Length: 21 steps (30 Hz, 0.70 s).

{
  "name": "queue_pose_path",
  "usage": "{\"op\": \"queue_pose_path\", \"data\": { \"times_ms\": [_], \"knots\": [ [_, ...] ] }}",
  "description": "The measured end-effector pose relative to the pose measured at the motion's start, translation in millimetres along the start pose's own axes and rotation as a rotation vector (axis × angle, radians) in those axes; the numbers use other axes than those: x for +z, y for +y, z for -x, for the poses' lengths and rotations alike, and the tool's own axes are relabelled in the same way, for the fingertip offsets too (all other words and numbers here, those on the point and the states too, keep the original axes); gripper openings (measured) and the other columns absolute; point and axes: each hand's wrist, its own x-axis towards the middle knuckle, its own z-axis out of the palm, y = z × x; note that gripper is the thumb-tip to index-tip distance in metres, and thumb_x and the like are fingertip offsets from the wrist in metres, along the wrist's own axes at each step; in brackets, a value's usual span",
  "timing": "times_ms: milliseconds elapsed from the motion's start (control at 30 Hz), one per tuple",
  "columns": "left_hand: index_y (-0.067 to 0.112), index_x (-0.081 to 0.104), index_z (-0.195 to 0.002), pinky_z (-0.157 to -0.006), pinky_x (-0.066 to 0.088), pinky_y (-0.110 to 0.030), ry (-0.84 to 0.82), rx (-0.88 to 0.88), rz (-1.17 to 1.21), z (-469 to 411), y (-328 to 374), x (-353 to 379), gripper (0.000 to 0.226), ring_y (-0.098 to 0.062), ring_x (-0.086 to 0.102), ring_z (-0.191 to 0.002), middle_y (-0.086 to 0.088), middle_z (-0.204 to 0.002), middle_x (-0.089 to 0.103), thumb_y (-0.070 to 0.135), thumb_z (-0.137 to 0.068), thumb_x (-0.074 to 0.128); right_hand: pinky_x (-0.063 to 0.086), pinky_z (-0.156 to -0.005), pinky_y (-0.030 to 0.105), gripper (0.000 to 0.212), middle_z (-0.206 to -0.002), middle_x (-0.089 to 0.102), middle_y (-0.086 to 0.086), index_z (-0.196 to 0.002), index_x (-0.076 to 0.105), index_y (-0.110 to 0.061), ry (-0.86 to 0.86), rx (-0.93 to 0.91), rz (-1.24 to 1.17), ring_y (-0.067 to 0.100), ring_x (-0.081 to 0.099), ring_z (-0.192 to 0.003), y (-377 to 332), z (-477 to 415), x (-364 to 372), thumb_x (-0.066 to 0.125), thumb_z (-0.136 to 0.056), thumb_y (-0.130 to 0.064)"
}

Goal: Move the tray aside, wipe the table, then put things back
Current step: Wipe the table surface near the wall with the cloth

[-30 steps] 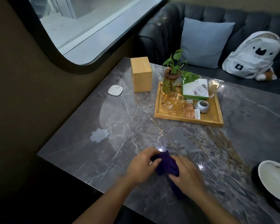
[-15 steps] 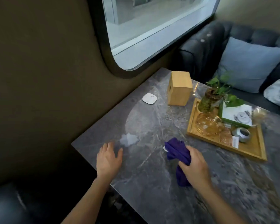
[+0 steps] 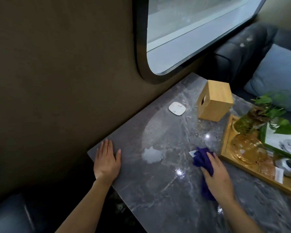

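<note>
Left hand (image 3: 107, 161) lies spread on the table (image 3: 158, 199); right hand (image 3: 217, 175) presses the cloth (image 3: 201, 156) beside the tray (image 3: 228, 158).

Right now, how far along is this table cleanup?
Wiping is in hand: the right hand presses a purple cloth on the marble table, the left hand braced flat at its corner. The wooden tray sits beside the cloth. A pale spill remains; putting things back is left.
</note>
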Motion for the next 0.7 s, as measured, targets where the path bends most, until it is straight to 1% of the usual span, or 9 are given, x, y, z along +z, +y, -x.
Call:
{"op": "queue_pose_path", "data": {
  "times_ms": [67, 133, 267, 367, 500, 567, 600, 667, 700],
  "knots": [
    [0.008, 0.018, -0.145, -0.120, 0.007, -0.034, 0.068, 0.012, -0.038, 0, 0, 2, 0.061, -0.017, 0.014, -0.145, -0.007, -0.156, 0.021, 0.044, -0.096, 0.026, 0.033, -0.106, 0.041, 0.045, -0.138, 0.050, 0.009, -0.132, 0.047, -0.017, 0.056, 0.119, -0.263, 0.030, 0.045, -0.126, 1, -7, 1, 0.056, -0.088, -0.015],
    [0.008, 0.023, -0.144, -0.120, 0.010, -0.034, 0.107, 0.012, -0.044, 1, 1, 4, 0.061, -0.017, 0.019, -0.144, -0.006, -0.155, 0.026, 0.043, -0.096, 0.029, 0.038, -0.103, 0.044, 0.034, -0.123, 0.061, 0.010, -0.124, 0.055, -0.019, 0.123, 0.199, -0.487, 0.030, 0.053, -0.116, -2, -14, 0, 0.054, -0.089, -0.019],
    [0.010, 0.026, -0.144, -0.120, 0.010, -0.033, 0.105, 0.006, -0.026, -2, 0, 4, 0.060, -0.015, 0.020, -0.143, -0.004, -0.153, 0.029, 0.045, -0.095, 0.031, 0.045, -0.093, 0.037, 0.019, -0.100, 0.065, 0.002, -0.104, 0.064, -0.024, 0.231, 0.351, -0.879, 0.020, 0.058, -0.099, -20, -33, -6, 0.052, -0.091, -0.028],
    [0.011, 0.029, -0.143, -0.119, 0.011, -0.033, 0.120, 0.004, -0.037, -2, -1, 5, 0.061, -0.015, 0.022, -0.143, -0.003, -0.153, 0.031, 0.048, -0.094, 0.027, 0.046, -0.077, 0.021, 0.017, -0.086, 0.062, -0.014, -0.080, 0.065, -0.031, 0.275, 0.408, -1.002, 0.004, 0.057, -0.081, -38, -48, -4, 0.052, -0.090, -0.034],
    [0.011, 0.031, -0.142, -0.117, 0.011, -0.032, 0.129, 0.012, -0.068, -2, -2, 7, 0.076, -0.015, 0.025, -0.142, -0.004, -0.151, 0.034, 0.055, -0.085, 0.010, 0.042, -0.078, 0.031, 0.027, -0.077, 0.059, -0.007, -0.078, 0.064, -0.023, 0.193, 0.364, -0.866, 0.018, 0.054, -0.085, -56, -63, 9, 0.048, -0.090, -0.041],
    [0.010, 0.032, -0.141, -0.117, 0.013, -0.033, 0.138, 0.010, -0.062, -2, -3, 8, 0.077, -0.015, 0.026, -0.142, -0.004, -0.151, 0.035, 0.055, -0.083, 0.008, 0.043, -0.084, 0.035, 0.033, -0.086, 0.065, 0.003, -0.097, 0.066, -0.019, 0.136, 0.343, -0.825, 0.021, 0.054, -0.092, -64, -68, 17, 0.048, -0.088, -0.046],
    [0.010, 0.033, -0.141, -0.117, 0.014, -0.033, 0.144, 0.009, -0.059, -2, -2, 9, 0.077, -0.016, 0.027, -0.141, -0.004, -0.150, 0.036, 0.055, -0.083, 0.009, 0.042, -0.093, 0.037, 0.046, -0.101, 0.067, 0.008, -0.108, 0.065, -0.017, 0.080, 0.314, -0.792, 0.021, 0.055, -0.100, -68, -68, 20, 0.048, -0.085, -0.053],
    [0.010, 0.034, -0.140, -0.117, 0.015, -0.034, 0.150, 0.002, -0.059, -3, -1, 9, 0.076, -0.016, 0.027, -0.141, -0.005, -0.150, 0.036, 0.054, -0.083, 0.011, 0.026, -0.114, 0.041, 0.064, -0.135, 0.054, 0.008, -0.127, 0.054, -0.017, -0.040, 0.243, -0.644, 0.019, 0.045, -0.126, -80, -65, 26, 0.046, -0.082, -0.062],
    [0.011, 0.033, -0.141, -0.117, 0.014, -0.033, 0.147, -0.003, -0.062, -3, -1, 8, 0.075, -0.016, 0.027, -0.141, -0.004, -0.150, 0.036, 0.054, -0.084, 0.012, 0.015, -0.118, 0.041, 0.059, -0.145, 0.043, 0.003, -0.133, 0.047, -0.018, -0.095, 0.190, -0.569, 0.014, 0.033, -0.135, -89, -62, 27, 0.043, -0.087, -0.055]
  ]
}}
